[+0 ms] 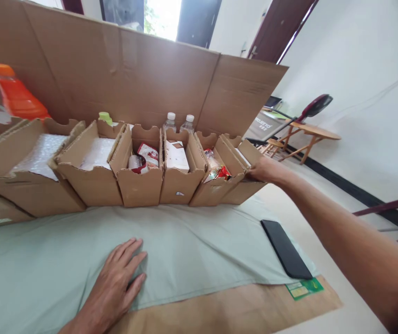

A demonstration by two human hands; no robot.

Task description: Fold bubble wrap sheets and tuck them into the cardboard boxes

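Note:
My left hand (115, 283) lies flat with fingers spread on the pale green cloth (192, 246) near the front edge, holding nothing. My right arm stretches out to the far right cardboard box (244, 171) in a row of open boxes. My right hand (263, 169) grips that box's front right corner, fingers curled over its rim. The neighbouring box (212, 178) holds red and clear snack packets. Another box (179, 171) holds a white carton, and one (139, 176) holds a red and white packet and a small jar.
A tall cardboard sheet (132, 79) stands behind the boxes. Two water bottles (179, 123) rise behind the middle boxes. Left boxes hold bubble wrap (42, 153). A black phone (285, 248) lies on the cloth at right. An orange bottle (16, 95) at far left, a wooden table (310, 132) beyond.

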